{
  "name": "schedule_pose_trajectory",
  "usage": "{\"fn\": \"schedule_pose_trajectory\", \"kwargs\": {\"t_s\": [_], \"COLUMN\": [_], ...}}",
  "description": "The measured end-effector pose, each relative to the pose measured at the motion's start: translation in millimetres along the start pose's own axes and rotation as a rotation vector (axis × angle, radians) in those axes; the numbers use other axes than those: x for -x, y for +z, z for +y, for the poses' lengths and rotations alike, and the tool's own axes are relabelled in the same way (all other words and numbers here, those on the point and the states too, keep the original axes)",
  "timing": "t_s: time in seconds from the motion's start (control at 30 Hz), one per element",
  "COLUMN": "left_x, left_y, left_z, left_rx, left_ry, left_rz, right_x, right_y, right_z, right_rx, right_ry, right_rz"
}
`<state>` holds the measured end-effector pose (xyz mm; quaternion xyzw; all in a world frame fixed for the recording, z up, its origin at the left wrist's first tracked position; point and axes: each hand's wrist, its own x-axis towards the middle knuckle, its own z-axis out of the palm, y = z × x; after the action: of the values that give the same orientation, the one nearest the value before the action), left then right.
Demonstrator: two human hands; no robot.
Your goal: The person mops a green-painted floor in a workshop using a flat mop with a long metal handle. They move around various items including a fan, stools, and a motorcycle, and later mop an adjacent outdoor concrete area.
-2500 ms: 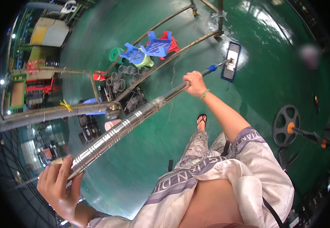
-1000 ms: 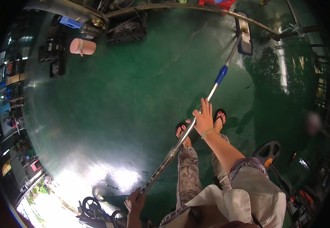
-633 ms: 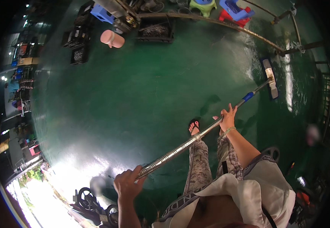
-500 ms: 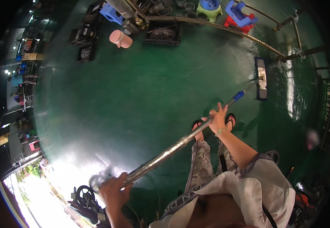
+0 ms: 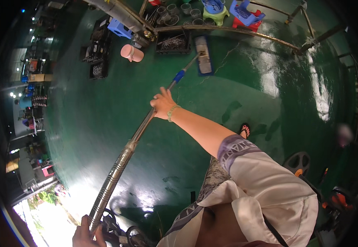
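A flat mop reaches from the lower left to the far side of the floor. Its long metal handle (image 5: 119,162) slants up to a blue joint (image 5: 179,76) and a rectangular blue-edged mop head (image 5: 204,61), which lies on the green floor. Around the near end of the handle, at the lower edge, my left hand (image 5: 87,234) is closed, partly cut off by the frame. Farther up, my right hand (image 5: 162,105), with a green bracelet at its wrist, grips the handle below the blue joint, some fingers loosely raised.
A black crate (image 5: 173,42) stands just left of the mop head, with a pink bucket (image 5: 132,53) beyond it. A metal frame rail (image 5: 228,29) runs behind. Blue (image 5: 247,12) and green stools (image 5: 216,18) stand past it. Wet streaks (image 5: 269,74) shine at right; a motorbike (image 5: 119,232) is lower left.
The mop head has swept left from the right side to beside the black crate. My right arm has swung left and stretched out; my left hand has moved down and left.
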<state>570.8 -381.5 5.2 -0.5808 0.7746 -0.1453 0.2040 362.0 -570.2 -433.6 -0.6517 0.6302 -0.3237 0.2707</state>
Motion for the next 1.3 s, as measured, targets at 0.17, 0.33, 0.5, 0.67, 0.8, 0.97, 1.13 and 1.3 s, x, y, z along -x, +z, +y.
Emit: {"fn": "schedule_pose_trajectory", "kwargs": {"t_s": [0.17, 0.33, 0.5, 0.67, 0.8, 0.97, 1.13, 1.3], "left_x": [-4.0, -29.1, -71.5, -125.2, -166.1, -195.9, -213.7, -222.2], "left_y": [-50.5, -98.2, -97.9, -106.1, -137.2, -213.1, -245.9, -210.4], "left_z": [29.8, 53.4, 85.6, 156.5, 190.9, 219.5, 258.0, 312.0], "left_rx": [-0.002, -0.120, -0.025, -0.033, -0.128, -0.238, -0.355, -0.244], "left_ry": [-0.019, 0.166, 0.364, 0.579, 0.814, 1.140, 1.551, 1.881], "left_rz": [0.088, 0.074, 0.163, 0.367, 0.471, 0.536, 0.642, 0.768], "right_x": [3.7, 38.9, 73.5, 114.3, 147.7, 218.2, 295.7, 363.3], "right_y": [-57.4, -122.1, -178.1, -224.7, -242.6, -263.4, -231.7, -142.7], "right_z": [15.7, 48.5, 114.0, 193.8, 214.8, 182.9, 129.7, 89.2], "right_rx": [-0.110, -0.110, -0.047, 0.016, 0.034, 0.028, 0.069, 0.227], "right_ry": [-0.096, -0.067, -0.046, 0.141, 0.277, 0.514, 0.845, 1.158], "right_rz": [-0.131, -0.008, 0.165, 0.526, 0.809, 1.064, 1.238, 1.394]}}
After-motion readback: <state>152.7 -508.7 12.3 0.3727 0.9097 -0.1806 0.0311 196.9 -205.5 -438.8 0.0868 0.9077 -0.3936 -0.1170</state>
